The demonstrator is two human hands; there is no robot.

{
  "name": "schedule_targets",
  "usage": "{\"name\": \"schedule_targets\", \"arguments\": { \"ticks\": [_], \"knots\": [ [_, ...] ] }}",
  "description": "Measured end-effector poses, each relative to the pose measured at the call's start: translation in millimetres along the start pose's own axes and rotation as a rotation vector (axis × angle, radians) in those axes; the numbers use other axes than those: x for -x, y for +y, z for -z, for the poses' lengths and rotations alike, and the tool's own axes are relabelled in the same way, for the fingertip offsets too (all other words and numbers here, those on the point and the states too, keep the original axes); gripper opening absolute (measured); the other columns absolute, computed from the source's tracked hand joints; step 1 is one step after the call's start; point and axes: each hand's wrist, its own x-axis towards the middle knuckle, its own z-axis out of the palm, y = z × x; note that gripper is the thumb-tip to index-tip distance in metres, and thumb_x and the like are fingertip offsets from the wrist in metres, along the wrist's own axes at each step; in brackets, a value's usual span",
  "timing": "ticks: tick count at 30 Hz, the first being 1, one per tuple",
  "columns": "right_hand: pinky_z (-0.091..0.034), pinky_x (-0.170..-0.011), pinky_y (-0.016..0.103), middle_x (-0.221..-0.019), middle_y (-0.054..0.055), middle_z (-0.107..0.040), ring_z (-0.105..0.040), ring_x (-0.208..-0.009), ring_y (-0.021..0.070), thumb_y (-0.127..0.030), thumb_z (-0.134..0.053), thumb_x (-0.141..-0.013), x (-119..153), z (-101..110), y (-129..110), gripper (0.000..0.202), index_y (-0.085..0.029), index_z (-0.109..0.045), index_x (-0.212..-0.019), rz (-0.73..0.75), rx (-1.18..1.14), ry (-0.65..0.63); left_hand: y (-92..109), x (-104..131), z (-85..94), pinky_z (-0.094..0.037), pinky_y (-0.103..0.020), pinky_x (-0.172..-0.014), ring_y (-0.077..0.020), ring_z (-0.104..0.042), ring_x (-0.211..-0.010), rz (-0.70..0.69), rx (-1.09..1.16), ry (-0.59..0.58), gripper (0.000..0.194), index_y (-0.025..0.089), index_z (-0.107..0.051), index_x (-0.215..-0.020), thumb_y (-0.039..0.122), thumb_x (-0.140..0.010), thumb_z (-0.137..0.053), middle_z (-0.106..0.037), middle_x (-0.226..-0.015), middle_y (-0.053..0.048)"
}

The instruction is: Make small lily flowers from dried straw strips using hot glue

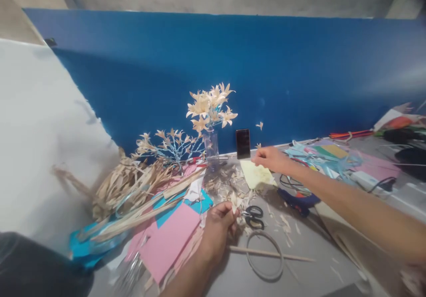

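Note:
My left hand [218, 228] is closed in a pinch on a small cream husk flower [235, 201], low over the table and just left of black-handled scissors [254, 217]. My right hand [270, 159] reaches farther forward, its fingers pressed together above a yellow paper sheet [254, 176]. Whatever those fingers hold, if anything, is too small to make out. Cream husk scraps [226, 184] lie scattered around the scissors and the paper. A thin wooden stick [299, 258] lies nearer to me, across a grey ring [281, 268].
Finished husk flowers [209, 104] stand in a clear vase [211, 150] beside an upright phone [242, 144]. Blue-stemmed flowers [173, 144], dried husk strips [116, 190] and pink card [171, 241] crowd the left. Blue strips [319, 159] and a dark blue-handled tool [297, 201] lie right. A blue panel [186, 57] closes the back.

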Motion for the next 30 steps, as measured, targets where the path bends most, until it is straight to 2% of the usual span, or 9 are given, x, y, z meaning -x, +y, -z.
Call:
{"name": "schedule_targets", "arguments": {
  "ticks": [3,6,9,11,18,22,25,27,30],
  "knots": [
    [-0.037,-0.055,0.023,-0.066,0.003,-0.067,-0.057,-0.059,0.0129,-0.030,-0.063,-0.086,-29.0,-23.5,4.3,0.022,-0.014,-0.069,-0.071,-0.007,0.086,-0.054,-3.5,-0.3,-0.7,-0.025,-0.021,-0.045,-0.0060,-0.037,-0.039,0.042,0.027,-0.015,0.041,0.016,-0.057,-0.066,0.048,-0.067,-0.081,-0.048,-0.042,0.005],
    [-0.047,-0.069,0.026,-0.084,0.006,-0.071,-0.064,-0.077,0.0163,-0.025,-0.066,-0.088,-50.7,-50.1,9.8,0.011,-0.015,-0.071,-0.086,-0.026,0.175,-0.115,-5.3,-1.9,-1.6,-0.025,-0.021,-0.044,-0.0062,-0.037,-0.038,0.084,0.072,-0.020,0.040,0.016,-0.057,-0.064,0.047,-0.067,-0.081,-0.047,-0.041,0.004],
    [-0.054,-0.084,0.039,-0.112,0.008,-0.066,-0.065,-0.096,0.0202,-0.032,-0.061,-0.095,-69.9,-70.6,13.5,0.023,-0.016,-0.064,-0.111,-0.062,0.243,-0.168,-4.0,-5.3,-0.7,-0.026,-0.020,-0.040,-0.0062,-0.036,-0.036,0.095,0.128,0.003,0.040,0.016,-0.057,-0.063,0.046,-0.064,-0.083,-0.045,-0.040,0.005],
    [-0.055,-0.087,0.042,-0.121,0.009,-0.062,-0.064,-0.102,0.0221,-0.033,-0.059,-0.097,-81.9,-80.8,14.2,0.028,-0.017,-0.060,-0.120,-0.079,0.265,-0.194,-1.7,-7.9,1.3,-0.027,-0.019,-0.037,-0.0064,-0.035,-0.035,0.099,0.160,0.022,0.040,0.016,-0.057,-0.064,0.046,-0.063,-0.083,-0.045,-0.040,0.006],
    [-0.055,-0.087,0.043,-0.123,0.009,-0.061,-0.063,-0.104,0.0232,-0.032,-0.060,-0.096,-102.7,-97.5,14.3,0.032,-0.017,-0.059,-0.123,-0.080,0.219,-0.243,5.2,-11.2,7.9,-0.026,-0.019,-0.033,-0.0065,-0.034,-0.033,0.123,0.248,0.044,0.039,0.018,-0.053,-0.067,0.044,-0.066,-0.083,-0.044,-0.043,0.008],
    [-0.056,-0.083,0.041,-0.117,0.008,-0.063,-0.065,-0.099,0.0218,-0.032,-0.061,-0.096,-98.3,-91.6,16.9,0.028,-0.015,-0.061,-0.118,-0.015,0.125,-0.182,5.0,-12.9,9.6,-0.027,-0.017,-0.037,-0.0042,-0.035,-0.038,0.104,0.310,0.083,0.039,0.016,-0.054,-0.068,0.039,-0.066,-0.085,-0.047,-0.050,0.007],
    [-0.054,-0.080,0.033,-0.098,0.006,-0.069,-0.065,-0.087,0.0184,-0.024,-0.064,-0.091,-82.3,-83.1,11.8,0.013,-0.013,-0.066,-0.099,0.073,0.025,-0.059,6.3,-15.7,11.7,-0.026,-0.015,-0.039,-0.0027,-0.034,-0.040,0.092,0.381,0.117,0.039,0.016,-0.054,-0.069,0.035,-0.063,-0.088,-0.045,-0.052,0.008],
    [-0.051,-0.076,0.028,-0.090,0.004,-0.070,-0.064,-0.081,0.0164,-0.019,-0.063,-0.090,-60.6,-77.2,2.6,0.006,-0.014,-0.066,-0.092,0.134,-0.052,0.043,10.0,-15.8,12.5,-0.029,-0.014,-0.040,-0.0022,-0.035,-0.042,0.079,0.440,0.132,0.038,0.015,-0.054,-0.070,0.031,-0.063,-0.089,-0.047,-0.055,0.008],
    [-0.049,-0.066,0.026,-0.085,0.003,-0.069,-0.062,-0.072,0.0153,-0.025,-0.058,-0.092,-12.0,-66.6,-18.1,0.011,-0.017,-0.065,-0.092,0.195,-0.145,0.178,19.7,-10.1,9.8,-0.038,-0.014,-0.045,-0.0036,-0.047,-0.049,0.091,0.498,0.127,0.034,0.015,-0.056,-0.076,0.026,-0.067,-0.087,-0.058,-0.069,0.004]
  ]
}}
